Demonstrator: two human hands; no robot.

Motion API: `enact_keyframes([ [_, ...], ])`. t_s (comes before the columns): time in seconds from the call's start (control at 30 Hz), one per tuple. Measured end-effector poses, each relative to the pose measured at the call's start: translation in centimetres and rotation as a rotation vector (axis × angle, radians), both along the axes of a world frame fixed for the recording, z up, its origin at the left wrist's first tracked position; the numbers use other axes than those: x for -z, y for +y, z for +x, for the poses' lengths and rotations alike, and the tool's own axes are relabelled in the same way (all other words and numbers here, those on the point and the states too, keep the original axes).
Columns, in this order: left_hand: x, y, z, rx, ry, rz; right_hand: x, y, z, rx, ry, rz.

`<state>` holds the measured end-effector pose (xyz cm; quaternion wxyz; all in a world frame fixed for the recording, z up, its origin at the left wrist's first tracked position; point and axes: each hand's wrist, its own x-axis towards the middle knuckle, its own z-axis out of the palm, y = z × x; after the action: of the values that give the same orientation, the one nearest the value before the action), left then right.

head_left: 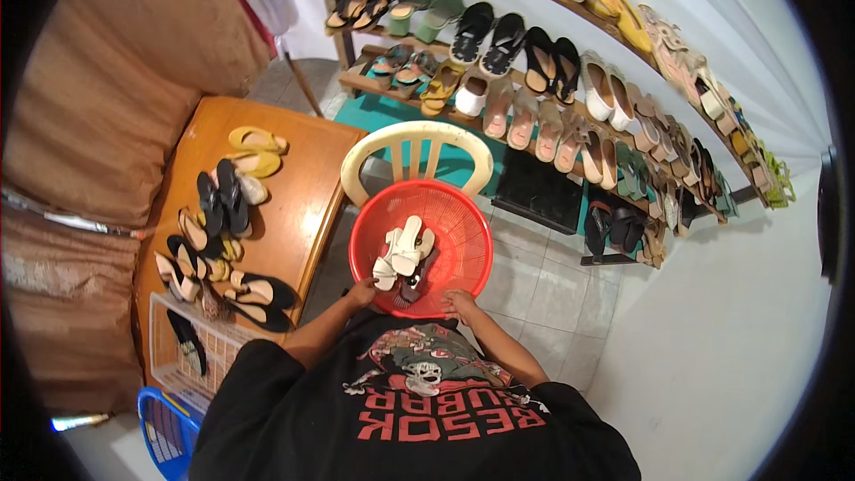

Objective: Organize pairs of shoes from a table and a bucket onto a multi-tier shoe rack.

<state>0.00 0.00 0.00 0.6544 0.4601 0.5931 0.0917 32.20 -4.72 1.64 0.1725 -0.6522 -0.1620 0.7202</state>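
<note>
A round red plastic basket (468,254) rests against my body, over the seat of a cream plastic chair (417,132). Its near-left rim is in the grip of my left hand (362,292), whose fingertips come close to the sandals inside. On the near-right rim my right hand (460,305) is closed, fingers curled over the edge. Within the basket lies a pair of white sandals (408,248), heaped on the left side. Beneath them is some dark footwear (412,289), mostly hidden.
At the left, an orange-brown wooden table (307,156) bears several pairs of shoes and a pale plastic crate (169,338). A blue basket (165,436) stands below it. Wooden shelves (356,85) full of sandals curve across the back and right, above a tiled floor (525,303).
</note>
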Motion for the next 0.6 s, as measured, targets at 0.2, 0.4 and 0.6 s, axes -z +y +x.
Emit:
enact_keyframes([
  [0.2, -4.5, -1.8, 1.8, 0.070, 0.102, 0.134, 3.5, -1.4, -1.4, -0.057, 0.047, 0.130],
  [0.4, -6.8, -5.6, -1.3, -0.241, 0.004, 0.082, 2.0, 0.7, -9.7, -0.501, 0.058, 0.086],
  [0.6, -6.2, -10.6, -5.8, -0.658, -0.196, -0.016, 1.3, 4.5, -16.6, -0.610, 0.255, 0.190],
])
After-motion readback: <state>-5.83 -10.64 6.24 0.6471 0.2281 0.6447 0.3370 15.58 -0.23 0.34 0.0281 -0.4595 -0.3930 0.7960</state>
